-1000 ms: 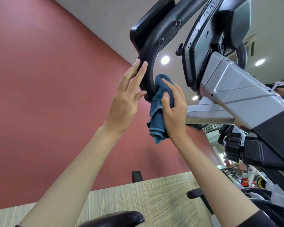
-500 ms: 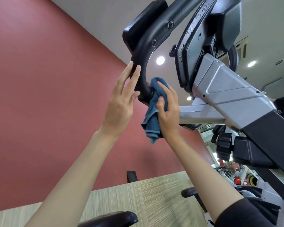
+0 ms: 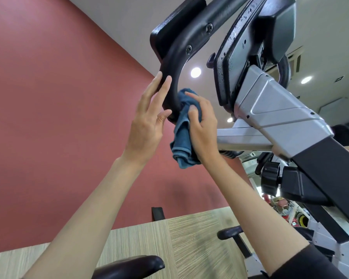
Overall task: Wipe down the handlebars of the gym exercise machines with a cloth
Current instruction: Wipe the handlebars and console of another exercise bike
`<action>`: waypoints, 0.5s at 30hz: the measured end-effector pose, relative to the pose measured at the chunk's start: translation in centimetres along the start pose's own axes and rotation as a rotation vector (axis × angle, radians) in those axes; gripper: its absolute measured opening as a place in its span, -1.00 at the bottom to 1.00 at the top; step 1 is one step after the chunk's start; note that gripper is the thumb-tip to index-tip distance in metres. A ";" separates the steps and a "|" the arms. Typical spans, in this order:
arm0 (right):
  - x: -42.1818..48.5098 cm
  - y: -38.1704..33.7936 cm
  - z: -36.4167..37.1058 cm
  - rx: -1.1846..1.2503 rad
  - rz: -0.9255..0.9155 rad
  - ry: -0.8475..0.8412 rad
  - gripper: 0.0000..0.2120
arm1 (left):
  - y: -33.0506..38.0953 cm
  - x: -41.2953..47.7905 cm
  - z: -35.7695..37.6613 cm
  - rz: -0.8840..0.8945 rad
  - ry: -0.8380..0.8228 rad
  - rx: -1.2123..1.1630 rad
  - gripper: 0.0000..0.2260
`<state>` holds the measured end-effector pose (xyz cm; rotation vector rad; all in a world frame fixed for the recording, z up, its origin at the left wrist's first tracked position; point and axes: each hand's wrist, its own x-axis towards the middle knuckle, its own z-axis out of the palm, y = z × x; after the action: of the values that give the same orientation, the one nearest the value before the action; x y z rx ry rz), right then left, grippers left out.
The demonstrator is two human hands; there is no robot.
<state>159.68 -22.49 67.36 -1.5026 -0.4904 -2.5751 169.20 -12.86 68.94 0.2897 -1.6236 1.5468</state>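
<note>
Beneath the console [image 3: 276, 29] of a gym exercise machine, a person's right hand [image 3: 201, 129] grips a bunched blue cloth [image 3: 182, 143] and presses it against the lower end of the curved black handlebar [image 3: 170, 63], left of the grey housing [image 3: 280, 109]. The left hand [image 3: 145, 121] lies open, straight fingers resting on the bar's outer curve, thumb touching near its tip. The job looks mid-course: the cloth is on this lowest stretch only, and the bar's upper run with its screws [image 3: 209, 27], the flat pad [image 3: 169, 31] on top and a second loop [image 3: 284, 71] half hidden at far right seem not yet reached, though nothing shows which surfaces are already clean. The bar is matte, faintly pebbled tubing. The cloth is soft, thick towelling, its folds hanging below the palm. The housing is smooth, angular silver plastic, and droplets [image 3: 233, 35] speckle the console's edge.
</note>
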 end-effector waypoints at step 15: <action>-3.0 3.0 -3.4 -0.399 0.025 -0.113 -0.51 | 1.2 -0.6 0.7 -0.071 0.046 0.001 -0.49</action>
<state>159.22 -26.65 63.85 -1.7628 0.0405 -2.6914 168.40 -13.49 67.79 0.3072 -1.5603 1.4901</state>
